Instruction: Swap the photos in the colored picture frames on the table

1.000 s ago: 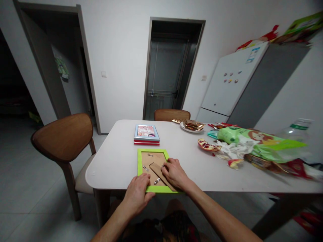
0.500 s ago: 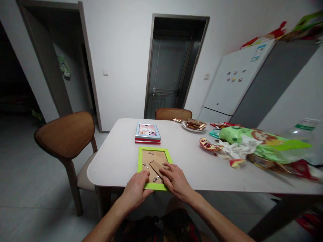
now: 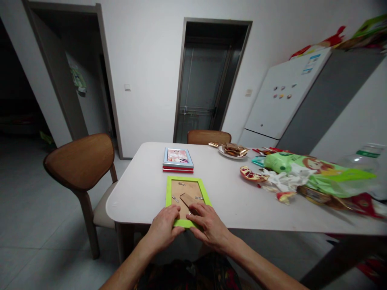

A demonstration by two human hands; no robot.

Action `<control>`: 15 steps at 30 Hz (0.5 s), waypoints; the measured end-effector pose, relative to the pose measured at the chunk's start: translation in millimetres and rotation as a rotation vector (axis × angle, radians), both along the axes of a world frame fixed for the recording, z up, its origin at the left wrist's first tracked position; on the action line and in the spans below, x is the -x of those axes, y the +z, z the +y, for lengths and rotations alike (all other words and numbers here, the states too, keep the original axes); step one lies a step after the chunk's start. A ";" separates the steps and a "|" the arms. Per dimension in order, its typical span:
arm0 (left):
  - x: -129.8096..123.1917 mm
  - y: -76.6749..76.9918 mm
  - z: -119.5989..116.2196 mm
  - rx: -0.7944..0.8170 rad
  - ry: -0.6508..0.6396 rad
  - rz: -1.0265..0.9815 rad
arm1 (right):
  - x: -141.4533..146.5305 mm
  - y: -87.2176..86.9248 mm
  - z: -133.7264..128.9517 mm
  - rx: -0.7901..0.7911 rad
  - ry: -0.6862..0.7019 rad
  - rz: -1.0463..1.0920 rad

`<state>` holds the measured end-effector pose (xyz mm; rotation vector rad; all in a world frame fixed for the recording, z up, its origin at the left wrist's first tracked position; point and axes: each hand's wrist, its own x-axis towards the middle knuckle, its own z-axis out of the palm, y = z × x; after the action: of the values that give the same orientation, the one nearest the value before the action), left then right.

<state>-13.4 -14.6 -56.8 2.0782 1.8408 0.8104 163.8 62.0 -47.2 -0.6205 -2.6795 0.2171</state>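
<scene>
A lime-green photo frame point(image 3: 169, 189) lies back side up near the table's front edge. Its brown backing board point(image 3: 178, 188) shows small metal clips and a stand flap point(image 3: 186, 198). My left hand point(image 3: 165, 223) grips the frame's lower left corner, thumb at the front edge. My right hand point(image 3: 208, 223) is at the lower right part, fingers bent over the bottom clip and the flap's lower end, thumb by the front edge. Behind the frame, a light-blue picture frame point(image 3: 178, 156) lies on top of red ones point(image 3: 177, 170).
On the white table point(image 3: 145, 177) stand a plate of wrapped snacks point(image 3: 232, 151), a piece of pomegranate point(image 3: 253, 175), crumpled tissue point(image 3: 286, 179) and a green plastic package point(image 3: 317, 169). Wooden chairs stand at the left point(image 3: 81, 161) and far side point(image 3: 208, 137).
My right hand has shifted down and slightly left, from the frame's right side toward the bottom clip. The right-hand clip is now uncovered. My left hand has stayed at its corner.
</scene>
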 end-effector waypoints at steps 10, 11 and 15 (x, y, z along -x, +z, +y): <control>0.0 3.3 -5.0 0.009 -0.021 -0.007 | 56.7 5.3 26.4 0.034 -0.153 -0.027; 0.2 3.3 -5.2 0.007 -0.024 -0.006 | 62.3 5.7 28.3 0.030 -0.155 -0.061; 1.4 3.5 -5.7 0.017 -0.026 -0.006 | 70.8 6.3 30.9 -0.009 -0.126 -0.151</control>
<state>-14.8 -20.3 -53.2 2.0827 1.8071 0.7918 93.0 92.9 -40.9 -0.8308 -2.7701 0.1283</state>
